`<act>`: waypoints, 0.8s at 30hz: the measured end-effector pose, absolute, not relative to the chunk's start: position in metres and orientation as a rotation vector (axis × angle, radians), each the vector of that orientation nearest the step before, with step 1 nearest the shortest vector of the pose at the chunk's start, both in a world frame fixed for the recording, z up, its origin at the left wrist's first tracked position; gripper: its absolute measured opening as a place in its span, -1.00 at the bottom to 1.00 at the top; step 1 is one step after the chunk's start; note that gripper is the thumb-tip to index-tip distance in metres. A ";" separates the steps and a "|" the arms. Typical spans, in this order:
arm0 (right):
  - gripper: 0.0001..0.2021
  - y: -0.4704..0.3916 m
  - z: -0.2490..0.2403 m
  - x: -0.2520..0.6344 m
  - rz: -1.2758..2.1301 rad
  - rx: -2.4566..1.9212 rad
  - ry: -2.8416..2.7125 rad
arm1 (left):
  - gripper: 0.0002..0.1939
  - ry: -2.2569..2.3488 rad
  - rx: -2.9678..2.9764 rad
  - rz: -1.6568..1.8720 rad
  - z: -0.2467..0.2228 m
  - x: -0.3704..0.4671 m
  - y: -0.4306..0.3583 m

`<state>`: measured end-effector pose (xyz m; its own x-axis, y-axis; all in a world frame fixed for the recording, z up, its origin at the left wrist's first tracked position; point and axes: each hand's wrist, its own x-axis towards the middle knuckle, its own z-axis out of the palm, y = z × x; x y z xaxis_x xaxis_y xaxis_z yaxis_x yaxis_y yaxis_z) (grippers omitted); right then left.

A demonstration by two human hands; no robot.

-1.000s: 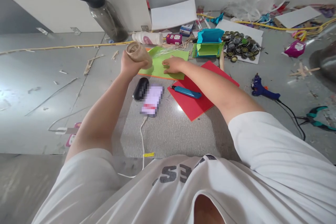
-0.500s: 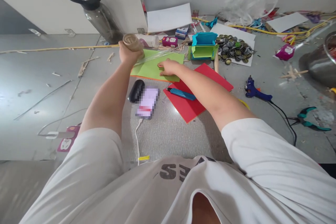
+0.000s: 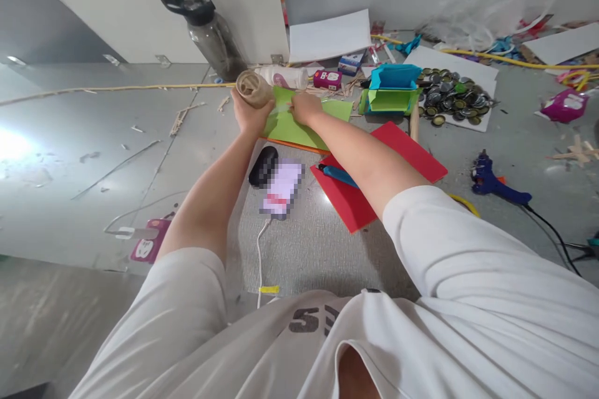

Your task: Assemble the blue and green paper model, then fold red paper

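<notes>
My left hand [image 3: 253,115] is wrapped round a thick roll of clear packing tape [image 3: 253,88], its brownish core facing up. From the roll a glossy strip of tape [image 3: 282,107] runs to the right over a green sheet of paper [image 3: 304,128]. My right hand [image 3: 306,109] has its fingers closed at that strip, just above the green sheet; the fingertips are partly hidden. An orange edge shows under the green sheet. Under my right forearm lie red sheets [image 3: 412,149] with a blue utility knife [image 3: 340,176] on them.
A phone [image 3: 283,187] and black case [image 3: 262,166] lie in front. Behind stand a water bottle [image 3: 215,37] and a blue and green paper box [image 3: 390,90]. Bottle caps [image 3: 452,96] are heaped at right, near a glue gun [image 3: 498,182]. A yellow cord [image 3: 116,91] crosses the back.
My right hand has moved up to the tape strip, and its fingers, apart before, have closed there. My left hand still holds the roll. The whole view has shifted, so things appear further right.
</notes>
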<state>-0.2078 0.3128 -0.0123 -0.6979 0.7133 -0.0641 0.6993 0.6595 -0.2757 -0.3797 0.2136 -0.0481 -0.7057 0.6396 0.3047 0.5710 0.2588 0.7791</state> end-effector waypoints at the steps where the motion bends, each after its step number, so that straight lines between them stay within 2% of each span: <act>1: -0.61 0.312 -0.019 -0.208 0.442 -1.211 -2.778 | -0.27 2.404 1.209 1.489 -0.053 -0.380 0.205; 6: -0.59 0.316 -0.037 -0.216 0.495 -1.276 -2.634 | -0.24 2.269 1.295 1.495 -0.057 -0.382 0.167; 11: -0.62 0.331 -0.037 -0.232 0.483 -1.396 -2.550 | -0.25 2.336 1.165 1.448 -0.047 -0.384 0.160; 16: -0.55 0.335 -0.037 -0.236 0.456 -1.381 -2.585 | -0.26 2.426 1.092 1.350 -0.046 -0.387 0.162; 24: -0.40 0.317 0.012 -0.189 0.355 -1.121 -2.815 | -0.16 2.537 1.101 1.258 -0.037 -0.398 0.158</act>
